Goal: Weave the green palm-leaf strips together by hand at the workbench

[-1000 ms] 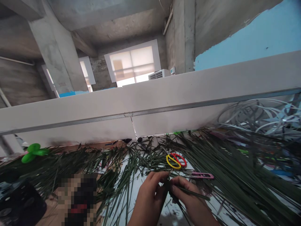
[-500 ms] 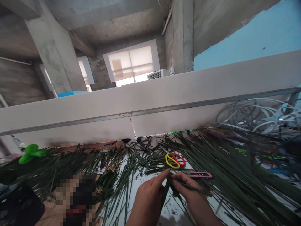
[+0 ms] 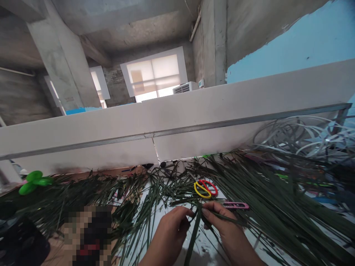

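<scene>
My right hand point(image 3: 224, 223) pinches dark green leaf strips between thumb and forefinger, where they cross in front of me. One broad leaf strip point(image 3: 194, 238) hangs down between my hands, and a narrower one trails across the right fingers. Just left of the crossing, my left hand point(image 3: 172, 227) is curled, its fingertips closed at a thin strip end; part of its grip is hidden. Beyond my fingers lie scissors point(image 3: 210, 194) with one yellow and one red handle loop. A pink utility knife point(image 3: 237, 205) rests right behind my right hand.
Long green leaves point(image 3: 277, 199) are heaped at the right, and cut strips point(image 3: 144, 207) litter the white surface at left. Coiled pale strips point(image 3: 294, 136) lie at the far right. A green balloon-like object point(image 3: 34, 181) sits far left. A white partition point(image 3: 191, 144) stands behind.
My left hand has shifted left and slightly down from the crossing, uncovering the hanging leaf strip. My right hand keeps its pinch in nearly the same place.
</scene>
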`<state>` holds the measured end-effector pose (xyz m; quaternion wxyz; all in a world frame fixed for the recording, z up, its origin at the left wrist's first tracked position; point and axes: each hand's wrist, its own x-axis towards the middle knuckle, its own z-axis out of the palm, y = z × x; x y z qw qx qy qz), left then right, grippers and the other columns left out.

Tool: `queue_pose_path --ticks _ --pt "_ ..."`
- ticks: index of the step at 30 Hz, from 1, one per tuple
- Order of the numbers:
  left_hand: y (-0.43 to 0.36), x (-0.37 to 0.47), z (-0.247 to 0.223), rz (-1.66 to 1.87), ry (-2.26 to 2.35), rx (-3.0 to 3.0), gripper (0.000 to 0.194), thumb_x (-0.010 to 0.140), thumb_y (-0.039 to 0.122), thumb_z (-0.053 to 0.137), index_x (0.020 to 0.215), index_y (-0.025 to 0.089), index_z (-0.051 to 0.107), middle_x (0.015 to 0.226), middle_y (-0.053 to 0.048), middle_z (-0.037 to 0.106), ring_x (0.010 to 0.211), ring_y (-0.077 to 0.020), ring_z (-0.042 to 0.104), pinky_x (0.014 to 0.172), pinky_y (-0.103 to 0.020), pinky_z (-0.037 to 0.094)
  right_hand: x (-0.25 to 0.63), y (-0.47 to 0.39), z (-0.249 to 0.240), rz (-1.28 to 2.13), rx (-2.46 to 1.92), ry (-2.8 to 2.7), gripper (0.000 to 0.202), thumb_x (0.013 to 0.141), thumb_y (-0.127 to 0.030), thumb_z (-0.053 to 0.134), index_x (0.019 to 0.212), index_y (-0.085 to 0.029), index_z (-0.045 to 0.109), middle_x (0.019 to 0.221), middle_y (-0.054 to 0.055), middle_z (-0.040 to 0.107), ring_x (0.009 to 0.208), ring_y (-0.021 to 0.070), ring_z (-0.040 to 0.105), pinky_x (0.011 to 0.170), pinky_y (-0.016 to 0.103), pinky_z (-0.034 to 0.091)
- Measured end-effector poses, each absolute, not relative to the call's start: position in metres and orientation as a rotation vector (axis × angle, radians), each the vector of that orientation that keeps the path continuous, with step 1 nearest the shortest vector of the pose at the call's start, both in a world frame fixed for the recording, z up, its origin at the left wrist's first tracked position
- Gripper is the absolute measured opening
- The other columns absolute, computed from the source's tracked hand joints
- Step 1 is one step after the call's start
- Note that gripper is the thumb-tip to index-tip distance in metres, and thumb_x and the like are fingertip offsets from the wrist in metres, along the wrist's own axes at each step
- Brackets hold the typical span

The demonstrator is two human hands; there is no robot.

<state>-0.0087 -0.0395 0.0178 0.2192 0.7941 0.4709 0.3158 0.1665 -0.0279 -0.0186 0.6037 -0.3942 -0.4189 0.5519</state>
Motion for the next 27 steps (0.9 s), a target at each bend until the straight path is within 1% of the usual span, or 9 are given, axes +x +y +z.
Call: queue_pose_path --ticks 5,7,10,12,15,18,20,24,27 --pt "-0.038 -0.01 0.015 0.813 1.288 2.076 0.029 0.07 0.002 0.048 0.082 0.019 0.067 0.074 0.001 0.061 0.069 -0.0142 0.052 0.064 -0.023 0.036 0.166 -0.027 -0.022 1.308 -0.888 -0.992 0.025 0.071 -0.043 0.077 0.079 -0.02 0.07 0.067 -0.002 0.065 0.062 0.015 0.053 0.06 0.026 0.044" --pt "-0.038 -0.008 0.015 0.834 1.229 1.946 0.024 0.073 0.006 0.051 0.085 0.019 0.067 0.074 0.001 0.062 0.07 -0.0147 0.052 0.063 -0.023 0.036 0.166 -0.029 -0.021 1.282 -0.917 -1.003 0.026 0.072 -0.043 0.077 0.081 -0.02 0.07 0.068 -0.002 0.064 0.064 0.0153 0.053 0.061 0.026 0.044" --pt "-0.038 -0.003 0.014 0.938 1.138 1.718 0.019 0.08 0.018 0.055 0.096 0.017 0.065 0.082 -0.002 0.065 0.076 -0.0168 0.055 0.067 -0.025 0.04 0.166 -0.031 -0.02 1.268 -0.927 -1.061 0.024 0.075 -0.043 0.075 0.08 -0.02 0.069 0.067 -0.003 0.063 0.066 0.016 0.054 0.063 0.026 0.044" --pt "-0.038 0.001 0.015 1.007 1.15 1.626 0.015 0.081 0.022 0.058 0.093 0.016 0.064 0.083 -0.003 0.066 0.077 -0.0173 0.056 0.068 -0.025 0.041 0.165 -0.032 -0.021 1.276 -0.911 -1.095 0.023 0.077 -0.042 0.073 0.08 -0.02 0.069 0.067 -0.002 0.063 0.067 0.0162 0.054 0.064 0.027 0.044" --pt "-0.039 0.004 0.016 1.029 1.176 1.619 0.012 0.08 0.023 0.059 0.088 0.016 0.065 0.078 -0.002 0.065 0.073 -0.0163 0.055 0.066 -0.025 0.041 0.164 -0.032 -0.021 1.288 -0.897 -1.091 0.023 0.077 -0.042 0.073 0.08 -0.02 0.069 0.067 -0.003 0.063 0.066 0.0159 0.054 0.063 0.026 0.044" --pt "-0.041 0.004 0.017 1.026 1.19 1.715 0.014 0.08 0.019 0.057 0.089 0.016 0.067 0.079 -0.002 0.066 0.073 -0.0166 0.055 0.067 -0.025 0.042 0.165 -0.033 -0.02 1.283 -0.905 -1.08 0.022 0.077 -0.042 0.073 0.079 -0.02 0.069 0.064 -0.003 0.063 0.065 0.0157 0.055 0.063 0.026 0.044" --pt "-0.043 0.003 0.016 1.035 1.216 1.796 0.019 0.079 0.015 0.055 0.092 0.018 0.069 0.08 -0.002 0.067 0.074 -0.0169 0.056 0.069 -0.025 0.043 0.165 -0.033 -0.017 1.281 -0.901 -1.089 0.022 0.078 -0.041 0.073 0.08 -0.02 0.069 0.065 -0.003 0.063 0.065 0.0159 0.056 0.064 0.026 0.045" --pt "-0.042 0.0 0.01 1.071 1.248 1.905 0.031 0.078 0.009 0.051 0.099 0.021 0.07 0.091 -0.003 0.071 0.083 -0.0183 0.061 0.078 -0.027 0.045 0.166 -0.034 -0.014 1.283 -0.891 -1.096 0.022 0.077 -0.041 0.073 0.08 -0.02 0.069 0.067 -0.003 0.064 0.064 0.016 0.056 0.062 0.027 0.045" --pt "-0.04 -0.001 0.008 1.076 1.25 1.9 0.031 0.078 0.009 0.051 0.099 0.022 0.07 0.094 -0.004 0.07 0.086 -0.0191 0.062 0.081 -0.028 0.046 0.166 -0.033 -0.016 1.244 -0.907 -1.138 0.022 0.079 -0.041 0.071 0.08 -0.02 0.069 0.067 -0.002 0.064 0.065 0.0172 0.056 0.062 0.027 0.046"
